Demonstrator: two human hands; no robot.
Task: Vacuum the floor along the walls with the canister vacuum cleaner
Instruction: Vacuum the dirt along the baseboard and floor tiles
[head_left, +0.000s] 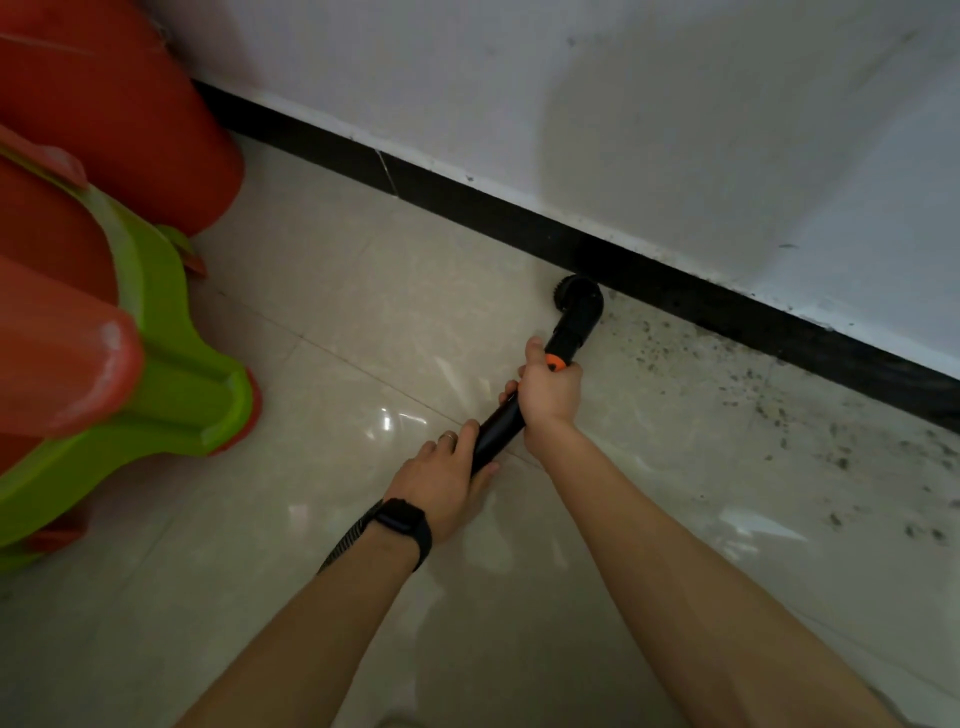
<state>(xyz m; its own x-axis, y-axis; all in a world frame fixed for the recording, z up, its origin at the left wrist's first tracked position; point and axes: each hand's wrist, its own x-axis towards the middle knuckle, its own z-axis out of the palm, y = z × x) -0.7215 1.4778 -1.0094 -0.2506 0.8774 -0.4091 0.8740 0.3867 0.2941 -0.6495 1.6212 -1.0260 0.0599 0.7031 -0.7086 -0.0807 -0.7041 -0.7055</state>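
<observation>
A black vacuum tube (496, 428) with an orange ring (555, 362) ends in a round black brush nozzle (581, 302). The nozzle rests on the cream tiled floor (363, 322), right against the black skirting board (675, 280) under the white wall (623, 130). My right hand (550, 392) grips the tube just behind the orange ring. Lower down, my left hand (441, 475) holds the tube, a black watch on its wrist. Dark dirt specks (831, 436) lie scattered on the floor to the right of the nozzle, along the skirting. The canister is out of sight.
Stacked red and green plastic stools (119, 322) fill the left side, reaching to the wall corner. A ribbed hose piece (345, 540) shows beside my left wrist. Tiles to the left of the nozzle look free of specks.
</observation>
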